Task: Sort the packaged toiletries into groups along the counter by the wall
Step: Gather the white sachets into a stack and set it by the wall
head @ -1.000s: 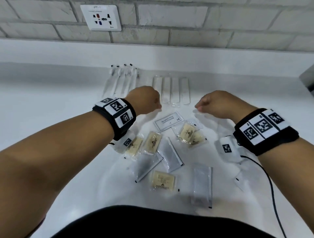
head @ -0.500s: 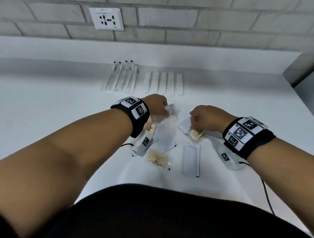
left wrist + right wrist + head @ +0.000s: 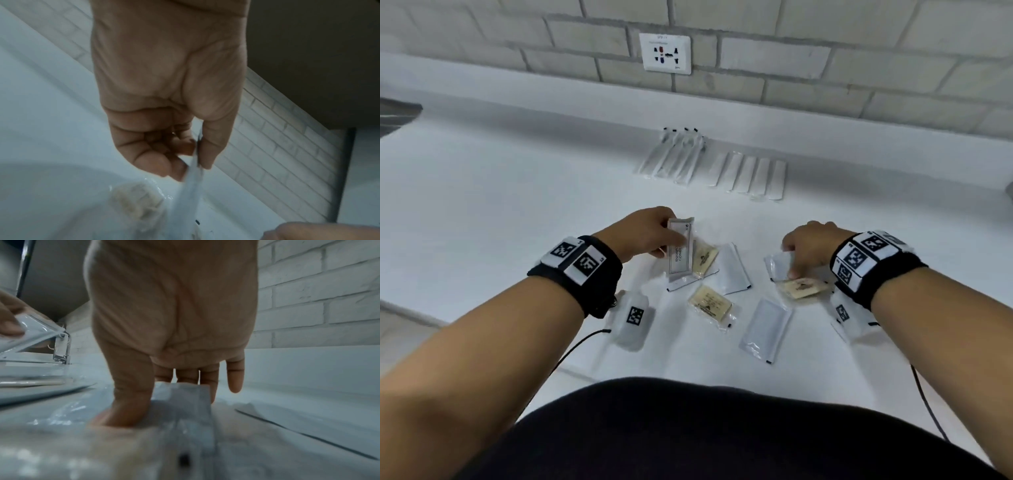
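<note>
White counter (image 3: 517,205): left hand (image 3: 643,233) pinches a light, slippery sachet (image 3: 679,246) by its edge; right hand (image 3: 808,246) pinches a limp packet (image 3: 779,265).

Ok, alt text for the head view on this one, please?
Seen from above, the left hand pinches a printed white sachet while the right hand grips a clear packet among loose sachets on a white counter. Two sorted rows lie near the brick wall.

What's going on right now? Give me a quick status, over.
Left hand pinches a shampoo sachet, lifted. Right hand pinches a clear packet down on the counter. Two groups already by the wall; loose packets remain. Nothing in the way.
</note>
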### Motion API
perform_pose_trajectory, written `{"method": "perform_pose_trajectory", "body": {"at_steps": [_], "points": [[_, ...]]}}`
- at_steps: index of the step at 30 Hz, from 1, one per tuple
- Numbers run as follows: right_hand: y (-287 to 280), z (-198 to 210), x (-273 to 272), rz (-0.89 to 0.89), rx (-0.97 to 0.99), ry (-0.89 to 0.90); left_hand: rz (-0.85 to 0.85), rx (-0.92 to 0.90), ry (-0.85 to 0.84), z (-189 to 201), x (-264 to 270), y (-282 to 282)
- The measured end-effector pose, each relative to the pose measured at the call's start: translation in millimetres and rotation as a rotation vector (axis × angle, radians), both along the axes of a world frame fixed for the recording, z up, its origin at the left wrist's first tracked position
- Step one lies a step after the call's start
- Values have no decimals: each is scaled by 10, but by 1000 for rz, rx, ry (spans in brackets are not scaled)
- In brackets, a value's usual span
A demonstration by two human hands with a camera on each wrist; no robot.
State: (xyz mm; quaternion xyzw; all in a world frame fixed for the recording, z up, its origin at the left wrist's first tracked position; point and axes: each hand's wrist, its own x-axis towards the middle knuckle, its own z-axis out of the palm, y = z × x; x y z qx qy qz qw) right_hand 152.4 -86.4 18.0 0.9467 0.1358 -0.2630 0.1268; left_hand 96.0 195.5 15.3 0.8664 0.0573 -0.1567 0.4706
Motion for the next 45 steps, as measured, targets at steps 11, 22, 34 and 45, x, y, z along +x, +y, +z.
{"method": "perform_pose_trajectory", "body": {"at_steps": [11, 22, 34, 45], "points": [[574, 63, -318, -529, 813, 326, 178, -25, -4, -72, -372, -115], [910, -13, -416, -161, 256, -26, -14, 459, -59, -114, -291, -107], [143, 153, -637, -777, 1030, -187, -279, 678, -107, -295, -158, -341], [-63, 89, -1284, -516, 775, 312, -478, 749, -67, -234, -124, -282]]}}
